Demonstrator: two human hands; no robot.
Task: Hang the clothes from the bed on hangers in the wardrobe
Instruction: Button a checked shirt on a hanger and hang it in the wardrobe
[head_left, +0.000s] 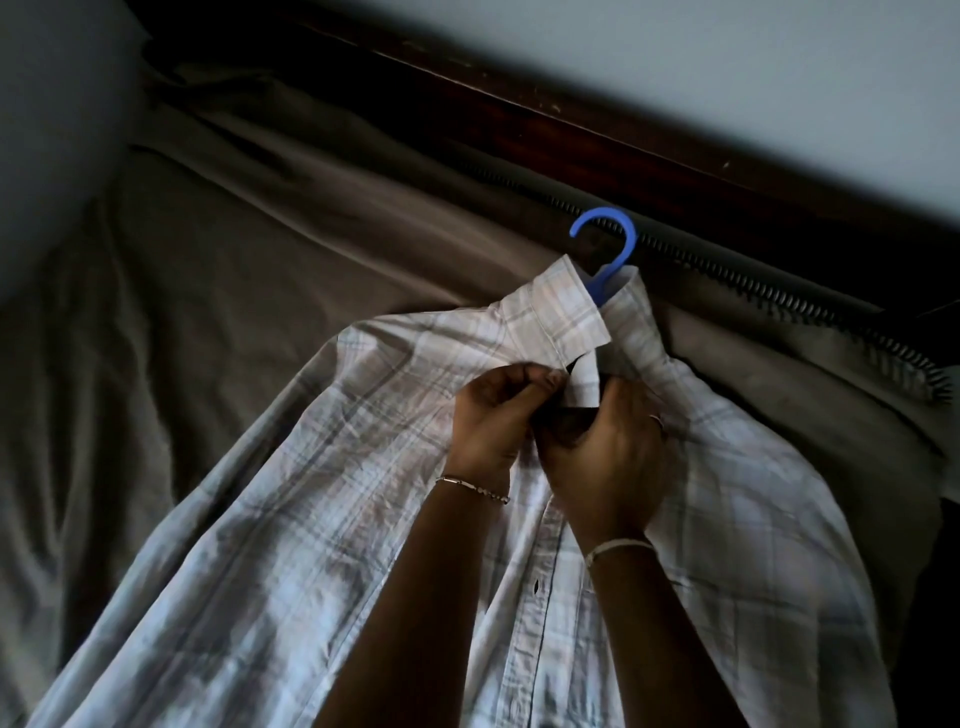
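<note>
The checked shirt (363, 493) lies front-up and spread flat on the bed (234, 260), which lets both hands work on its opening without bearing its weight. A blue hanger (608, 244) is already inside it: only the hook shows, poking out of the collar (561, 317) just beyond the fingertips. Both hands meet at the top of the front opening, directly under the collar. The left hand (493, 426) pinches one front edge between thumb and bent fingers (540, 379), with the small white tab of the collar band standing up right beside those fingertips. The right hand (608, 457) has its fingers curled round the opposite edge, drawing it toward the left. This looks like fastening the top button so the shirt will not slide off the hanger when lifted; the button itself is hidden between the hands. Below the wrists the front appears unfastened, with a buttonhole (535, 586) showing near the right wrist. A thin bracelet (472, 488) circles the left wrist and a pale thread band (618, 548) the right. Beyond the hook runs the dark wooden bed frame (571, 135).
</note>
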